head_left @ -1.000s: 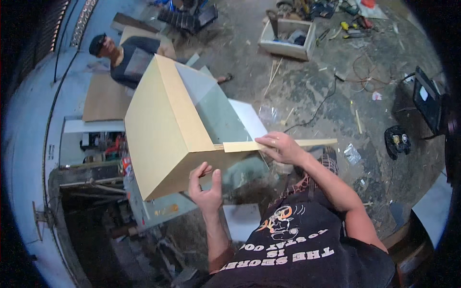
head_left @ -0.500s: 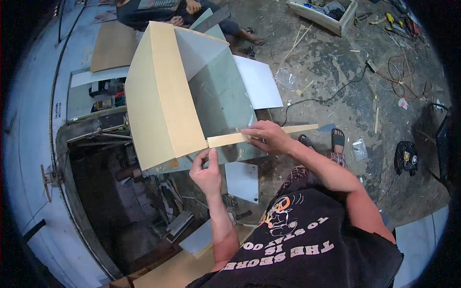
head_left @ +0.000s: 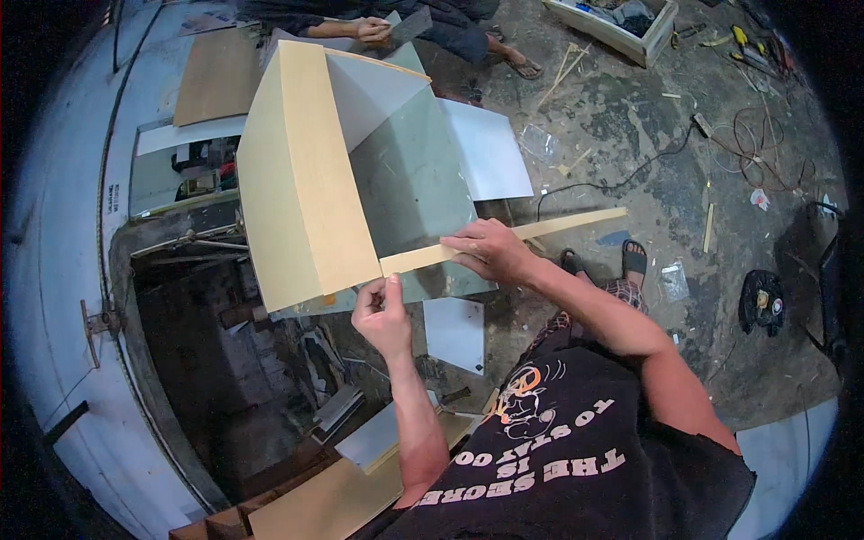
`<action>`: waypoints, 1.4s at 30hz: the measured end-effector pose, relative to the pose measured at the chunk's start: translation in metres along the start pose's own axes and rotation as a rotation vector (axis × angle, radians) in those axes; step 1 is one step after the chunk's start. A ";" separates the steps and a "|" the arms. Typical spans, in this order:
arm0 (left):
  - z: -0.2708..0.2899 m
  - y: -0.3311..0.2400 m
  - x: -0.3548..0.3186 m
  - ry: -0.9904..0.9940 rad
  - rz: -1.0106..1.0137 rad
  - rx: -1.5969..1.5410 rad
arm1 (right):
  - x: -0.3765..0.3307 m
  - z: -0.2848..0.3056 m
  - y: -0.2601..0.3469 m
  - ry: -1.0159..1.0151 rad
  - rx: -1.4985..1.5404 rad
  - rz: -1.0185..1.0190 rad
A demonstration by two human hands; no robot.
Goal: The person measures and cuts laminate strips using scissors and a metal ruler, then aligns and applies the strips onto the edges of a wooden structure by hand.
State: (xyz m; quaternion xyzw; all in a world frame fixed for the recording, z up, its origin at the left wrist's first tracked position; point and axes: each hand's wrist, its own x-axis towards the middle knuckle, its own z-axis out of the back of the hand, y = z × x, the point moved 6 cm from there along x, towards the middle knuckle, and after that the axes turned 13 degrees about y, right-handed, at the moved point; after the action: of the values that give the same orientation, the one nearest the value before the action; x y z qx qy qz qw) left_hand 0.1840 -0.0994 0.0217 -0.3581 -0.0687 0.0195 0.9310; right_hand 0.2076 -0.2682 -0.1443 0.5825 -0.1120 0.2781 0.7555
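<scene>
- Strip [head_left: 415, 259]: pale and narrow, it ran from the near corner of the box out above the floor; its middle was hidden by the right hand. Whether it was fixed to the box could not be told.
- Right hand [head_left: 490, 250]: fingers lay over the strip with the thumb beneath, clamped on it.
- Left hand [head_left: 382, 315]: thumb and curled fingers stood close together just below the joint of strip and box; whether they gripped either could not be told.
- Box [head_left: 335, 180]: open-sided and pale, it stood tilted in view above a green surface [head_left: 409, 184]; its far side was partly concealed.
- White panel [head_left: 486, 148]: it lay beyond the box, its left edge covered.
- Co-worker's hand [head_left: 371, 30]: near the upper edge, its owner's head cut off by the frame.
- Crate [head_left: 594, 31]: cropped above, its dark contents indistinct.
</scene>
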 end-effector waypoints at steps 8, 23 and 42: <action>-0.005 -0.001 0.001 -0.062 -0.088 0.051 | -0.001 -0.010 0.000 0.014 0.036 -0.007; -0.008 -0.007 -0.003 -0.129 -0.147 0.028 | 0.007 -0.019 -0.008 0.031 0.054 0.040; 0.006 -0.060 0.009 -0.250 -0.362 0.531 | 0.009 -0.032 -0.004 0.037 0.041 -0.039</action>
State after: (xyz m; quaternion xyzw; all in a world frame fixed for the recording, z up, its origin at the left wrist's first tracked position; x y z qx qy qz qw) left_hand 0.1909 -0.1392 0.0671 -0.0801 -0.2375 -0.0850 0.9644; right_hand 0.2121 -0.2359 -0.1533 0.5945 -0.0808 0.2764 0.7508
